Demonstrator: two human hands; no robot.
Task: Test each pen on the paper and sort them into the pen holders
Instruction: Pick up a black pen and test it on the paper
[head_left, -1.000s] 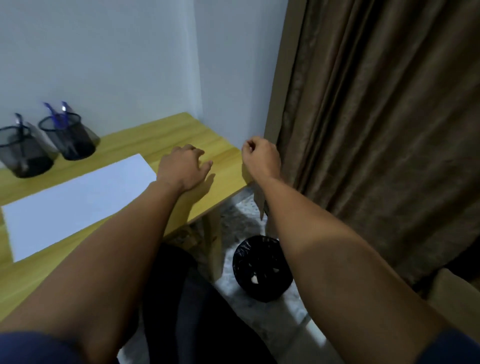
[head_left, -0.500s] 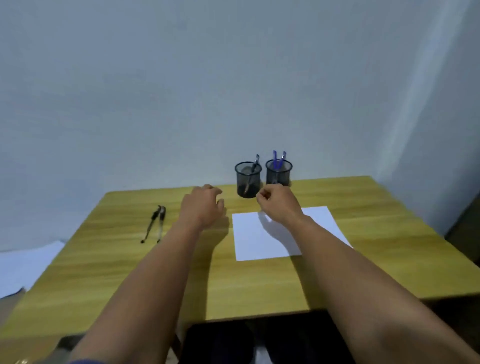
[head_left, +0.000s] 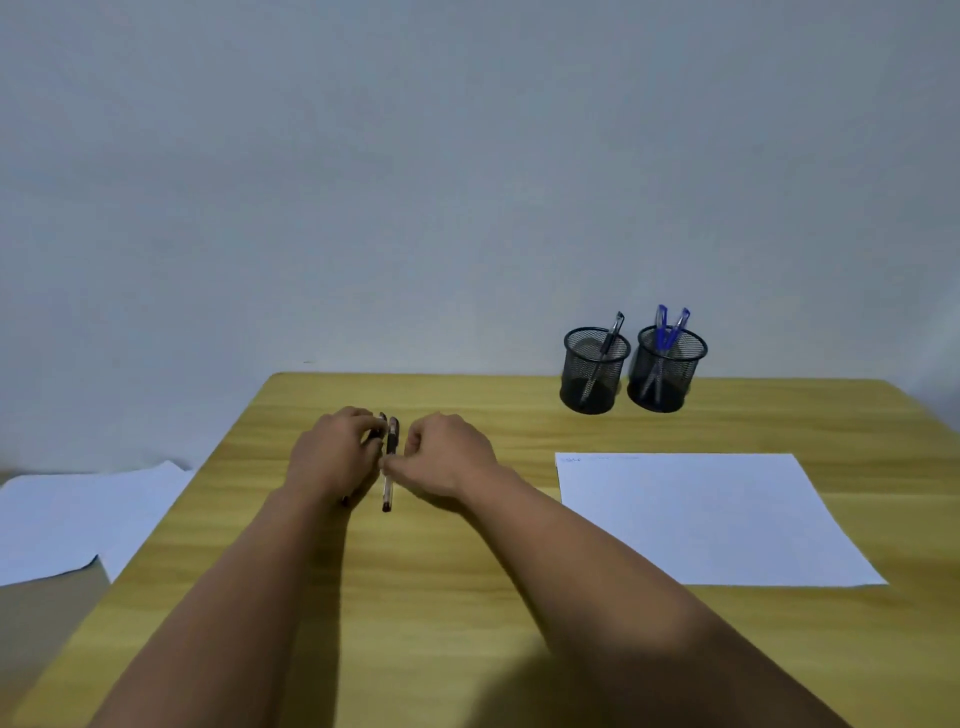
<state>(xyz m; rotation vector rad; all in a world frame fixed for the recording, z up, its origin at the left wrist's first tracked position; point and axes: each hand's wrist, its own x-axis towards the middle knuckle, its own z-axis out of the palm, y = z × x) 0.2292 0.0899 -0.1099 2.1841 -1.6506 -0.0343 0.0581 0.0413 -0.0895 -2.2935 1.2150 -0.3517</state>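
left hand (head_left: 332, 457): curled over a second pen, grip unclear
right hand (head_left: 449, 457): pinching black pen (head_left: 388, 467)
holders (head_left: 595, 370): 1 o'clock on table (head_left: 415, 597)
paper (head_left: 701, 514): 3 o'clock

1. Black pen (head_left: 389, 470) lies on the table (head_left: 467, 623) near its far left corner, pointing front to back.
2. White paper (head_left: 711, 519) lies flat toward the right edge.
3. Two black mesh pen holders (head_left: 595, 371) stand upright at the far edge; the left holds one black pen, the right two blue pens (head_left: 667, 330).

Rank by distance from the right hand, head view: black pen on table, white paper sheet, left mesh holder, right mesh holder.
1. black pen, at the right hand fingertips
2. white paper sheet, to its right
3. left mesh holder, back right
4. right mesh holder, just beyond
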